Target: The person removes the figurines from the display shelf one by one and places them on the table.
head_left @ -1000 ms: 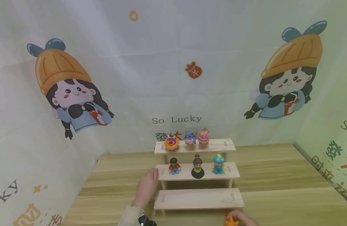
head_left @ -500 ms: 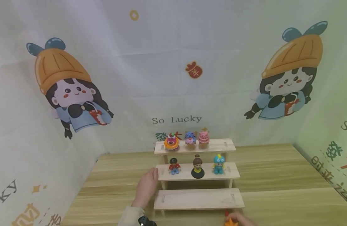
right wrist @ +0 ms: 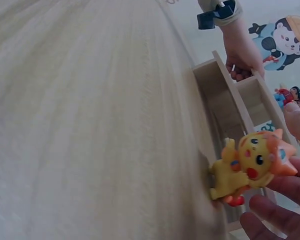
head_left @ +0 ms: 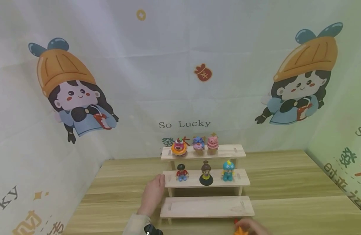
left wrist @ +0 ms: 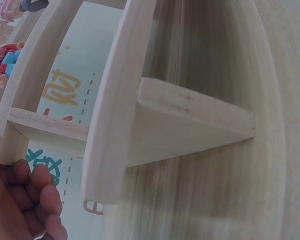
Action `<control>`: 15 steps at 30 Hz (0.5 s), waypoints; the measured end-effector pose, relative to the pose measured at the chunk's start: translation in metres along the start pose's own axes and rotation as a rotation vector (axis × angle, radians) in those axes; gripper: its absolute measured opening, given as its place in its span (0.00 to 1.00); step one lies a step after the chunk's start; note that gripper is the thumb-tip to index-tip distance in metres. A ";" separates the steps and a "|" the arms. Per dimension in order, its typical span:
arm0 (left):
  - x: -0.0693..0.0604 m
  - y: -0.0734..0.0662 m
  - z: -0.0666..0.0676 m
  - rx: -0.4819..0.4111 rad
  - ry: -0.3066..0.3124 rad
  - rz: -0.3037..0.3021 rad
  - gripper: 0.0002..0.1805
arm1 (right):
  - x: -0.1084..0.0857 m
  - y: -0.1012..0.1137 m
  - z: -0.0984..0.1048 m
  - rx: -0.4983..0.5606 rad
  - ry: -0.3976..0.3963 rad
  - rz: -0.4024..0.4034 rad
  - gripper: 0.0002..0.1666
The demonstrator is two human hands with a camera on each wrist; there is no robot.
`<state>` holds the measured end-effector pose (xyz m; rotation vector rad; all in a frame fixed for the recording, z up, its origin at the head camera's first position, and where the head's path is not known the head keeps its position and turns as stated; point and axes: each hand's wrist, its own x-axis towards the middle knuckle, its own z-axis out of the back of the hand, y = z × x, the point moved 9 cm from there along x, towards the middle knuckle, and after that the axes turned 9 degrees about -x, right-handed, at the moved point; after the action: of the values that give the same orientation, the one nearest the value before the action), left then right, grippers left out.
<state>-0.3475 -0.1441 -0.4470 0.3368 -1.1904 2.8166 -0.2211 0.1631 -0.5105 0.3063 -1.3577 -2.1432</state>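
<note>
My left hand [head_left: 153, 195] holds the left end of the middle step of a three-tier wooden display stand [head_left: 206, 209]. Its curled fingers [left wrist: 32, 192] show beside that end in the left wrist view. Low at the front right, my right hand [head_left: 252, 225] holds a small yellow toy figurine [right wrist: 242, 165] with a spiky orange mane and a red tip behind it. The thumb and fingers are at its head, and its feet are close to the tabletop. In the head view the frame's lower edge cuts off most of this figurine.
On the middle step stand a red-jacketed figurine [head_left: 182, 173], a bun-haired one [head_left: 206, 173] on a black base and a teal one [head_left: 228, 171]. The top step carries an orange-ringed toy [head_left: 179, 147], a blue toy [head_left: 199, 145] and a pink toy [head_left: 212, 145]. Printed cloth [head_left: 156, 81] hangs behind.
The right hand and its figurine shift only slightly at the front right. My left hand stays at the stand, and the toys on the steps keep their places.
</note>
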 end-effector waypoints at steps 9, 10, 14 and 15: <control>0.001 -0.001 0.001 -0.013 0.002 0.000 0.19 | -0.008 0.026 0.035 -0.342 -0.296 -0.345 0.20; 0.001 0.000 0.001 -0.015 0.003 0.003 0.19 | -0.006 0.034 0.039 -0.377 -0.329 -0.306 0.18; 0.000 0.001 0.000 -0.018 0.006 0.010 0.19 | 0.000 0.060 0.056 -0.448 -0.459 -0.192 0.12; 0.000 0.000 0.000 -0.016 0.006 0.009 0.19 | 0.001 0.063 0.060 -0.460 -0.485 -0.191 0.11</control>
<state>-0.3478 -0.1443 -0.4472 0.3223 -1.2163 2.8117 -0.2285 0.1876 -0.4270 -0.2961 -1.0493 -2.7287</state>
